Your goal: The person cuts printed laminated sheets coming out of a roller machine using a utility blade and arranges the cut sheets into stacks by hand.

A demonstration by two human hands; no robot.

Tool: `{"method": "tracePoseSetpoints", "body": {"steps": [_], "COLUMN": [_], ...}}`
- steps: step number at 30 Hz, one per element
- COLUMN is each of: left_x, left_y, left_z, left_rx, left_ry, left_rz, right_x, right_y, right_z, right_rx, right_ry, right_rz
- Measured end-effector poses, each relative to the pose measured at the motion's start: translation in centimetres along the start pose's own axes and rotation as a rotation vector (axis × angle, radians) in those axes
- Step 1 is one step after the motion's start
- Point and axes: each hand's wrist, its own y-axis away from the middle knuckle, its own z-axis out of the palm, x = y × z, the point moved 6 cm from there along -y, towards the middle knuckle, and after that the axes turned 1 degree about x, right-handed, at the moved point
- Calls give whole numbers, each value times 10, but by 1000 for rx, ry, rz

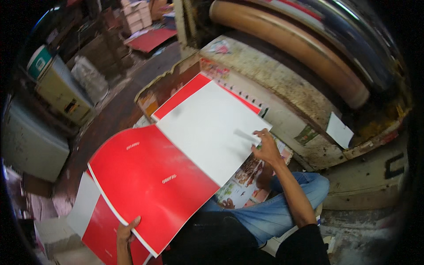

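A large sheet, red on the left part (145,176) and white on the right part (212,123), spreads across the middle, its left side bowed up. My left hand (126,230) grips its lower left edge, thumb on top and fingers hidden beneath. At the white part's right corner is my right hand (267,148), fingers bent and apart; whether they touch the paper I cannot tell. More red paper (181,96) shows from under the white part at the far side. Another red-and-white sheet (99,223) lies lower left, below my left hand.
Large rollers (291,51) of a machine run across the upper right, behind a worn ledge (269,79). A small white card (339,130) rests by them. Colourful printed paper (240,183) lies under my bare feet. Metal cabinets (33,143) and a plastic bag (89,77) stand left.
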Motion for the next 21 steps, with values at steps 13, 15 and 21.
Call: {"method": "tracePoseSetpoints", "body": {"steps": [13, 15, 21], "left_x": [31, 32, -24], "left_y": [65, 88, 108], "left_z": [-167, -209, -230], "left_rx": [41, 120, 108], "left_ry": [-648, -588, -23], "left_rz": [-155, -375, -105], "right_x": [-106, -132, -354], "right_y": [26, -12, 89], "right_z": [48, -4, -50], "right_rx": [-338, -195, -28], "right_ry": [-242, -213, -299], "right_rz": [-365, -368, -840]}}
